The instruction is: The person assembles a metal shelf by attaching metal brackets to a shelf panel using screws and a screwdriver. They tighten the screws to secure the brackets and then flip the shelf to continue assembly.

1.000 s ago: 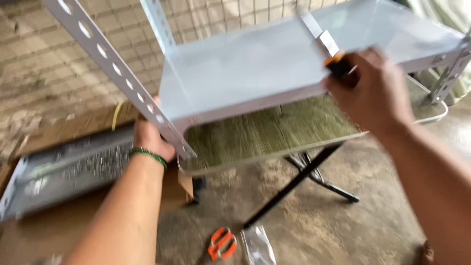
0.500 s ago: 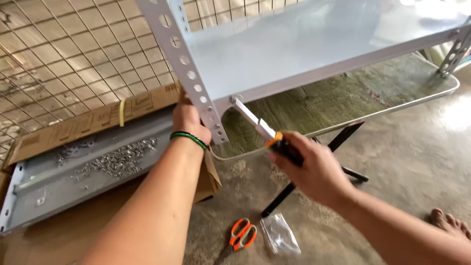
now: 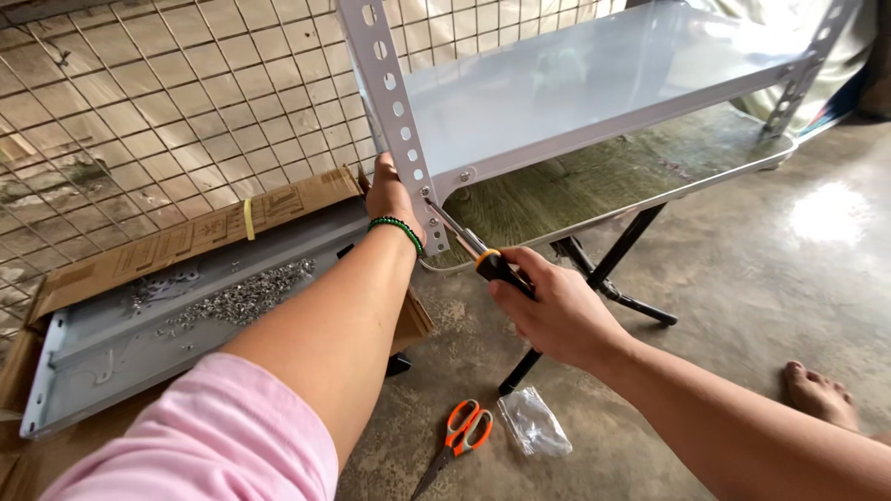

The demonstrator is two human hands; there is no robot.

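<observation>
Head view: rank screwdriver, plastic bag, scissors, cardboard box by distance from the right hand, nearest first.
1. Screwdriver: held in the right hand, tip at the upright's lower end.
2. Plastic bag: on the floor just below the hand.
3. Scissors: on the floor, left of the bag.
4. Cardboard box: far left, by the wire mesh.

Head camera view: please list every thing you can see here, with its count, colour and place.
shelf panel: one, pale grey, lying on the folding table
slotted post: one, grey, at the panel's near corner
folding table: one, green top, black legs
screwdriver: one, black and orange handle, tip at the post
tray of screws: one, grey, on cardboard at left
scissors: one pair, orange, on the floor
plastic bag: one, clear, beside the scissors
wire mesh: one, behind
bare foot: one, at right
left hand: grips the post, green bracelet
right hand: holds the screwdriver
</observation>
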